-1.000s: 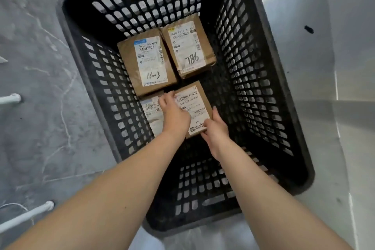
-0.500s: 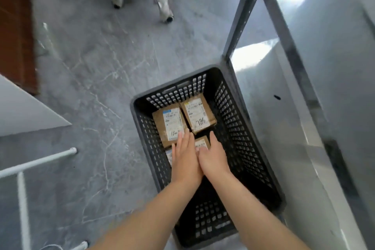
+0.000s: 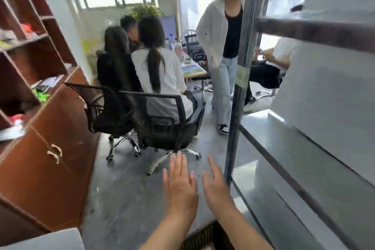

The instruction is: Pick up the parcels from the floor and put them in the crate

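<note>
Left hand and right hand raised, fingers straight.

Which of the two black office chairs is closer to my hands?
The right chair, holding the seated person in white; the other chair stands farther left by the cabinet.

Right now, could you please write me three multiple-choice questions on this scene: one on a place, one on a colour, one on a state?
1. Where is the crate? A) bottom edge of the view B) top left corner C) far right edge
2. What colour is the cabinet? A) white B) reddish brown C) green
3. How are the left hand and right hand? A) gripping a parcel B) clenched C) open, empty
Answers: 1 A, its black mesh shows at the bottom edge; 2 B, its wood is reddish brown; 3 C, both are flat and hold nothing.
</note>
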The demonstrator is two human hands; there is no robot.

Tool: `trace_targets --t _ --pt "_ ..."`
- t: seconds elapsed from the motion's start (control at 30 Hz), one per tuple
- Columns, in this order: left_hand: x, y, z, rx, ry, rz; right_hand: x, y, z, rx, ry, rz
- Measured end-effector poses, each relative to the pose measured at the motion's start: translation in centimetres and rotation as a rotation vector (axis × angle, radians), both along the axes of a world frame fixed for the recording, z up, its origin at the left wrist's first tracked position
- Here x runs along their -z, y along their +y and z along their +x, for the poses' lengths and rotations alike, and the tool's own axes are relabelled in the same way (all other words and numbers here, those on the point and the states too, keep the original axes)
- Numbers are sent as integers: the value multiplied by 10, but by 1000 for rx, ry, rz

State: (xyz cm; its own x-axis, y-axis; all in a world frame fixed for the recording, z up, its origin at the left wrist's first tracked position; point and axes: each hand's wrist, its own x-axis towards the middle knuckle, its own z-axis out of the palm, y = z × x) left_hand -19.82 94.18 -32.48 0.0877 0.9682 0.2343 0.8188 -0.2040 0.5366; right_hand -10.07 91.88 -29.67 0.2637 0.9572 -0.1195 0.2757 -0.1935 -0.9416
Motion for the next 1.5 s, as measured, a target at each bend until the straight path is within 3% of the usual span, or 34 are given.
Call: trace_targets --t 0.3,0.43,0.57,1.1,1.5 --pt "-245 -62 4 70 15 477 -260 -71 24 73 -438 517" --pt "-297 -124 30 73 23 587 -314 -134 36 90 -620 613" --pt "-322 -173 58 83 201 729 -348 -195 51 123 -806 648" --pt "-386 -311 155 563 -9 807 -388 -391 145 587 -1146 438" --pt "-328 -469 217 1136 -94 547 -336 -576 155 1006 -1173 -27"
